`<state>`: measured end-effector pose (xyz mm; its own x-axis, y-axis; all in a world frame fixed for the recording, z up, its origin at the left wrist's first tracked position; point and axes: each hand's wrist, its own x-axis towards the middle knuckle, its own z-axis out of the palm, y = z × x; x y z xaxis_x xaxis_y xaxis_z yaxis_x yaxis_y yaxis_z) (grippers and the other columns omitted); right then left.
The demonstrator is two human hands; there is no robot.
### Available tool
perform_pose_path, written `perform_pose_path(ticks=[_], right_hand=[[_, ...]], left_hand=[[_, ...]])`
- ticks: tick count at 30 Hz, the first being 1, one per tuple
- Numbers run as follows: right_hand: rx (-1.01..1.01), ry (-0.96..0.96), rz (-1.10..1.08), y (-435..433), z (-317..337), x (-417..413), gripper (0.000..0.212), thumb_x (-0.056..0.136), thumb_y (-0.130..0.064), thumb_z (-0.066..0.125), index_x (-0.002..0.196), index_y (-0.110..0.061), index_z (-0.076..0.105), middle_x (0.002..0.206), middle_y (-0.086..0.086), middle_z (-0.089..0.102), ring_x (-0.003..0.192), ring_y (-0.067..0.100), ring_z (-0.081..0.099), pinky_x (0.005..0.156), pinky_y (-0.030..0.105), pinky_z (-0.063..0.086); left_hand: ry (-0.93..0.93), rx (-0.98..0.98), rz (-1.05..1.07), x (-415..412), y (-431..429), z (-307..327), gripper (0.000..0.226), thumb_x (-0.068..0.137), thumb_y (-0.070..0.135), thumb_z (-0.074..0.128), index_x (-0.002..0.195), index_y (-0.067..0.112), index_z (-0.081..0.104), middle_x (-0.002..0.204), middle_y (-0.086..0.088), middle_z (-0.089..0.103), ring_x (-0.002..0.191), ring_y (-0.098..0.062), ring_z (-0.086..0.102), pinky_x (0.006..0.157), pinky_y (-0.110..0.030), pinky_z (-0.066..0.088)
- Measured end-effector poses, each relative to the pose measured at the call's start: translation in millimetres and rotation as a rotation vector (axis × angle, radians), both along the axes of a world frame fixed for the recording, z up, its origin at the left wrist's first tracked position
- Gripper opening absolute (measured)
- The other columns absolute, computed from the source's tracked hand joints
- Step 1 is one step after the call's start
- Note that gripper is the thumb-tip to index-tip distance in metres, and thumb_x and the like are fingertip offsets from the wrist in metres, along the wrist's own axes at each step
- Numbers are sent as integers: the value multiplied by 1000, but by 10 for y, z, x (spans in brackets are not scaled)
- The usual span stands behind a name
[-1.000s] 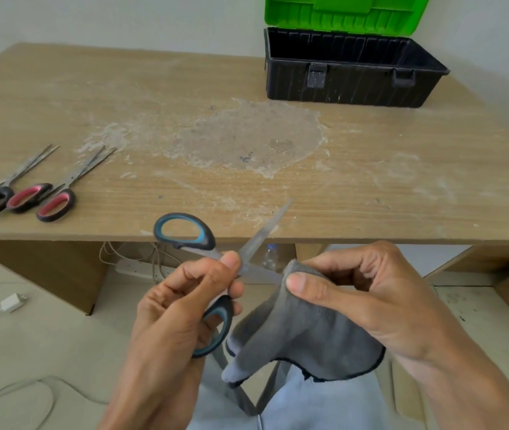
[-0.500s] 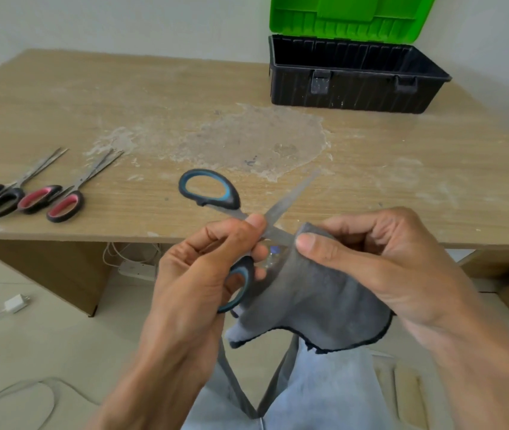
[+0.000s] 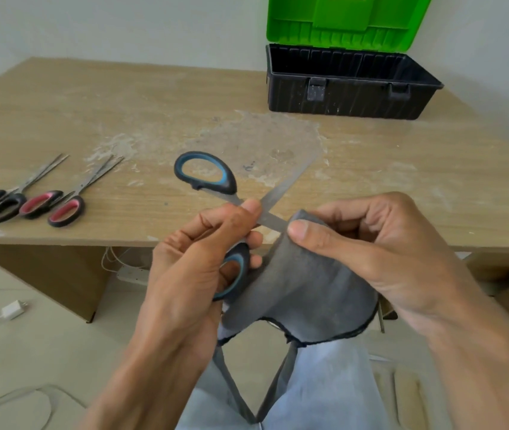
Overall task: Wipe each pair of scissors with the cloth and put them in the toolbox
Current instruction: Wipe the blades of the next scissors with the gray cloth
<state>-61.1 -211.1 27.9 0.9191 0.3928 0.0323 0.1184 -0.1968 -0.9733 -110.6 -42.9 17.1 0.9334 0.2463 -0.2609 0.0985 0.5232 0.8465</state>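
Toolbox (image 3: 349, 91) stands lid-up on the worktop (image 3: 402, 181), its floor hidden; left hand (image 3: 191, 274) grips open blue scissors (image 3: 206, 175), 1 blade pointing far-right; right hand (image 3: 371, 252) pinches cloth (image 3: 309, 293) round the other

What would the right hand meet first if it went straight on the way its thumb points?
The right hand, pinching the cloth, would likely meet the blade of the blue-handled scissors first, then the left hand holding them.
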Motion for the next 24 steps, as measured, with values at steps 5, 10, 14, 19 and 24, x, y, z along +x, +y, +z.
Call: perform_pose_path(ticks=[5,10,14,19,24], right_hand=[[29,23,-40,-109,79,24,26,69,-33,81,86,-13,86,82,6,83,78,21,81,69,25,63],[-11,-15,-53,-28,33,34,20,77,-31,81,85,-14,86,81,5,83,78,23,80,70,31,63],[-33,-38,-10,18,59,71,19,78,-31,79,82,-14,86,79,4,82,73,18,79,66,23,61],[15,-15,-51,-108,106,99,22,72,-32,81,82,-14,86,81,6,83,76,20,81,65,21,61],[-25,-29,-33,-27,93,112,18,78,-31,80,82,-15,85,79,4,82,74,20,80,65,22,59]], left_hand=[[-35,20,53,12,115,30,16,65,24,76,73,11,72,61,-3,65,53,-10,60,51,-19,53],[-1,-21,24,23,15,3,15,71,22,75,76,9,70,62,-5,64,51,-13,57,49,-20,52],[14,-22,13,59,-1,18,12,74,20,75,73,10,68,63,-5,63,49,-14,55,48,-20,51],[-14,-34,73,76,112,52,15,72,21,74,81,8,74,61,-2,64,54,-9,58,50,-18,52],[10,-55,52,97,57,46,17,74,21,75,86,8,73,63,-3,64,54,-10,58,49,-19,52]])
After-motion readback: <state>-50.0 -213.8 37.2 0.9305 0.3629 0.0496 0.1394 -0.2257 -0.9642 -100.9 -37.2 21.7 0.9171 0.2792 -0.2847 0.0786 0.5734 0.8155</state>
